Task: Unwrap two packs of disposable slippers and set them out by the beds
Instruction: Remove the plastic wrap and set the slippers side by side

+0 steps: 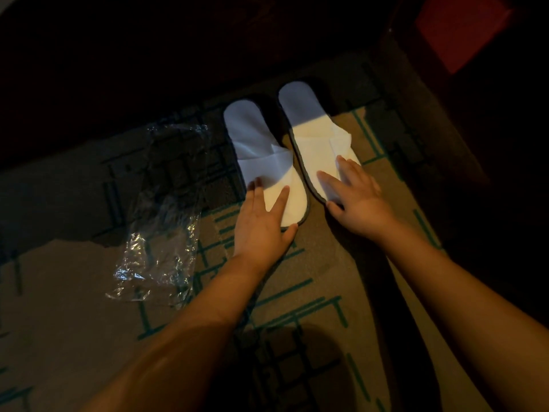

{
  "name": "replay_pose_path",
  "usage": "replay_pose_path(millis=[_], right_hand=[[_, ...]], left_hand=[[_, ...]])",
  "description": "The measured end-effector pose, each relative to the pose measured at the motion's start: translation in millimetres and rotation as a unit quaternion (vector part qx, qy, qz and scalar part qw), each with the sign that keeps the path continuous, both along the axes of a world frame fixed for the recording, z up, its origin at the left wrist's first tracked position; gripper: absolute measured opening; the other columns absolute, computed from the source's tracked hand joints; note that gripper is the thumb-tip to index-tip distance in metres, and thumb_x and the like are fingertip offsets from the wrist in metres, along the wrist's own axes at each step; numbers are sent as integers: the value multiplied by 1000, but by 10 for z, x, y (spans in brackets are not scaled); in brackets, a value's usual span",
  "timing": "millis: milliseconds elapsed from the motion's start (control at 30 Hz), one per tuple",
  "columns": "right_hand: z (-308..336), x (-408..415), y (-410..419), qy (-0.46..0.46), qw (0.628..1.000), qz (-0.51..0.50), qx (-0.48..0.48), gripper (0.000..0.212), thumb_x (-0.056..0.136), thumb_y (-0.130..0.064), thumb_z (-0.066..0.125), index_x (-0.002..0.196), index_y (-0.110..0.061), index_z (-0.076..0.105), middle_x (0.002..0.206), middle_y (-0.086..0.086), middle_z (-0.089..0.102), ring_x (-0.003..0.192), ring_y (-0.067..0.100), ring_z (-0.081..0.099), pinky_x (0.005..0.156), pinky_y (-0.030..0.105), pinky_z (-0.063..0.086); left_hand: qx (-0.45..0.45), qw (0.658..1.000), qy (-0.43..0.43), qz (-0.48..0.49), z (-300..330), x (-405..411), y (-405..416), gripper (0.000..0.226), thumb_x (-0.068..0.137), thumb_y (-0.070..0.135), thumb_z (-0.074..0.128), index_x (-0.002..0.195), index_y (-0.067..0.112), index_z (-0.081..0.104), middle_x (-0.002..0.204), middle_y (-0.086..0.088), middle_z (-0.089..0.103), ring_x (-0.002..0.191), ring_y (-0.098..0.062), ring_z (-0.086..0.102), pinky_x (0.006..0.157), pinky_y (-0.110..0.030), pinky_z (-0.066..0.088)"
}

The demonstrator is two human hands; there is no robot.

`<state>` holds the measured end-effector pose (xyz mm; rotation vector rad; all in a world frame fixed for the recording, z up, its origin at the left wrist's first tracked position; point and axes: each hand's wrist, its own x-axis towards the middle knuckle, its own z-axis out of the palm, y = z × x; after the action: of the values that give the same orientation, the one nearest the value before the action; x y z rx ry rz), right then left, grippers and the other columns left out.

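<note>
The left hand [261,224] lies flat on the near end of the left slipper [261,156]. Its fingers are spread apart and pressed on the soft white top, and the thumb hooks round the dark edge at the slipper's near end. It is not squeezing anything. The right hand [353,191] rests the same way on the right slipper [318,135], fingers open and spread over the white band, thumb at the dark rim.

Both slippers are thin and flat, long with rounded ends. They are white like paper cloth, and a thin dark line runs all round each sole. A wide white band crosses each one near the hands, and it looks creased and a bit folded. The two slippers lie side by side on the floor, close but not touching. The right one sits a little farther away than the left one. Their far ends are in shadow and look bluish, while the near ends are in warm light.

Just to the left of the left slipper lies a clear plastic wrapper [160,221]. It is crinkly and shiny, and it is empty and flat on the floor.

Under everything is a carpet [297,263]. It is tan and looks short and rough, with thin green lines making boxy shapes. Beyond the slippers it is very dark. A red thing [463,28] shows in the top right corner.
</note>
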<state>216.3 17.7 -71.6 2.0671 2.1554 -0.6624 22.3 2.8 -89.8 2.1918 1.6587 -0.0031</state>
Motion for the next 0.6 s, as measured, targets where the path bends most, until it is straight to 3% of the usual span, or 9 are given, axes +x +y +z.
replay_pose_path(millis=[600], right_hand=[[43,-48,17,-1,1000,-22,-1,62,90,-28,50,145,-32,21,159,5,2,145,26,0,116,45,10]], left_hand=[[-16,1000,-7,14,70,7,-2,76,82,50,50,145,21,17,155,-21,5,143,-35,7,116,-46,16]])
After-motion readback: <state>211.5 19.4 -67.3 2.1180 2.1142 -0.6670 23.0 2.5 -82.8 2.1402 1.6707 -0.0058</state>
